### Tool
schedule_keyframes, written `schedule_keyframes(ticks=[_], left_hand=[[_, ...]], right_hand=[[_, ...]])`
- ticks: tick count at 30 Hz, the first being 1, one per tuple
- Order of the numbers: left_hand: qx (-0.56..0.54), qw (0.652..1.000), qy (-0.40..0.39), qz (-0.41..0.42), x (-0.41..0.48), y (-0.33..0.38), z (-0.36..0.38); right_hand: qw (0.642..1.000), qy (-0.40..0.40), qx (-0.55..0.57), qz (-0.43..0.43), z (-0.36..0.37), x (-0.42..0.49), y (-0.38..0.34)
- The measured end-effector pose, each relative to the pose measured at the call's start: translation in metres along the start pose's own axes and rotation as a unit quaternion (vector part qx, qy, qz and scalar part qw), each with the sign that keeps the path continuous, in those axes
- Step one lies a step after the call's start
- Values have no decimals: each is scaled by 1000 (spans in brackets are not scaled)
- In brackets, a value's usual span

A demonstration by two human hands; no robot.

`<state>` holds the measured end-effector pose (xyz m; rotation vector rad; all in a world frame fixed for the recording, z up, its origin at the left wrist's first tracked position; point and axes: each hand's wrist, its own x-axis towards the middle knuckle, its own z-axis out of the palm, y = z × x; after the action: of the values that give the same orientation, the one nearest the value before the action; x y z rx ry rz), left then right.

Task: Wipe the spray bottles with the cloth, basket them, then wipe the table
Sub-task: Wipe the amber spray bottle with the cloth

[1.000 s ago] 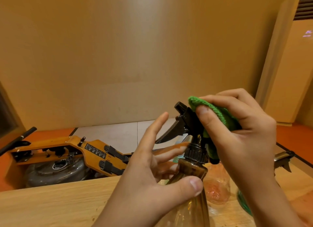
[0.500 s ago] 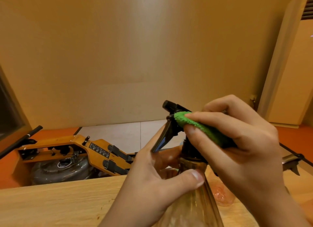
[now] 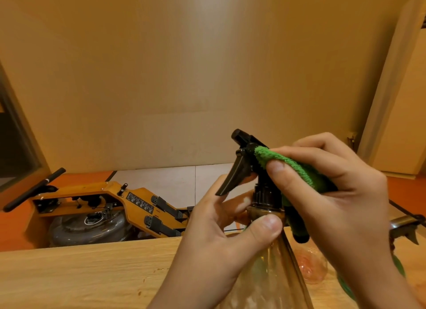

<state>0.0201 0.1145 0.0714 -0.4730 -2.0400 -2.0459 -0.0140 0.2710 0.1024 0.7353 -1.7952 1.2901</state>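
Observation:
I hold a clear brownish spray bottle with a black trigger head upright over the wooden table. My left hand grips its neck, thumb across the shoulder and fingers behind it, under the trigger. My right hand pinches a green cloth against the right side of the black head. Behind the held bottle stands an orange-tinted bottle. A green bottle shows partly at the right, behind my right wrist.
Beyond the table's far edge, a wooden rowing machine with a water tank lies on the floor. A metal and black part pokes in at the right edge. A tall air conditioner stands at the right wall.
The cloth in my right hand has slid down from the top of the trigger head onto its side. The bottle has turned, so the trigger now hangs more steeply.

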Motion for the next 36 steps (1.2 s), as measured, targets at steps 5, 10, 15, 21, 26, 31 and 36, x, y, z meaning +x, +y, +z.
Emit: schedule_keyframes(ticks=[5,10,15,21,26,31,36], left_hand=[[-24,1000,-7,-14,3,-5,-6],[8,999,-36,-4,5,-8,-10],[39,997,-73,-12,5,-9,-9],[57,995,-80,-33,5,-9,-8],[66,994,-83,-30,6,-6,-9],[62,993,-97,-20,7,-8,-14],[25,995,-93,-39,6,-5,-14]], right_hand=[[1000,11,16,15,1,-1,1],[1000,15,-9,-11,0,-1,-1],[996,-14,-60,-58,-2,-1,-6],[990,-64,-88,-87,-11,6,-1],[983,-115,-94,-105,-16,9,2],[983,-116,-101,-97,-19,11,6],[990,-95,-75,-73,-15,10,7]])
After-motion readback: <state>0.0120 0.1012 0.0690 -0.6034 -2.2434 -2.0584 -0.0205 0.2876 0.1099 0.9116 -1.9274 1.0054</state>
